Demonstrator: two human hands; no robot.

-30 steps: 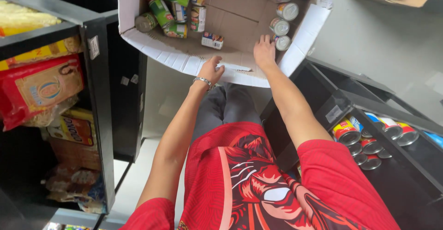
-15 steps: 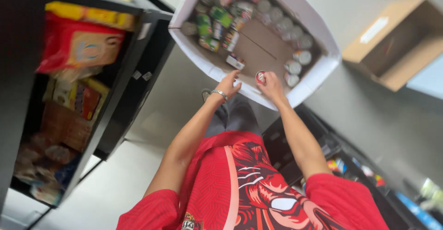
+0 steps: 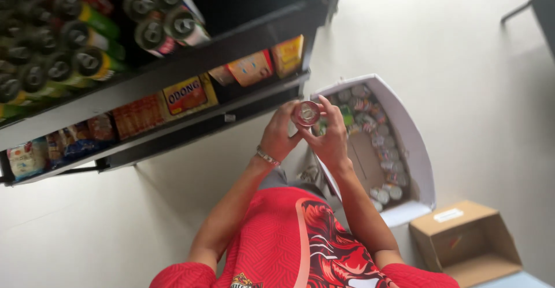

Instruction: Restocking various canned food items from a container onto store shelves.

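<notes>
Head view, looking down: both hands hold 1 small drink can (image 3: 307,113) up in front of the chest, its silver top with pull tab facing the camera, red rim showing around the lid. Left hand (image 3: 280,138) wraps the can's left side, fingers curled and pressed together; a bracelet (image 3: 267,157) sits on that wrist. Right hand (image 3: 331,139) grips the can's right side, thumb and fingertips pinching it near the top. Just right of the can and below it lies an open white cardboard tray (image 3: 417,155) with more cans along its walls, bare brown floor in the middle. Left of the can stands a black shelf (image 3: 173,80) with canned drinks above and snack packets under. Far right of the can, an open brown carton (image 3: 468,242).
</notes>
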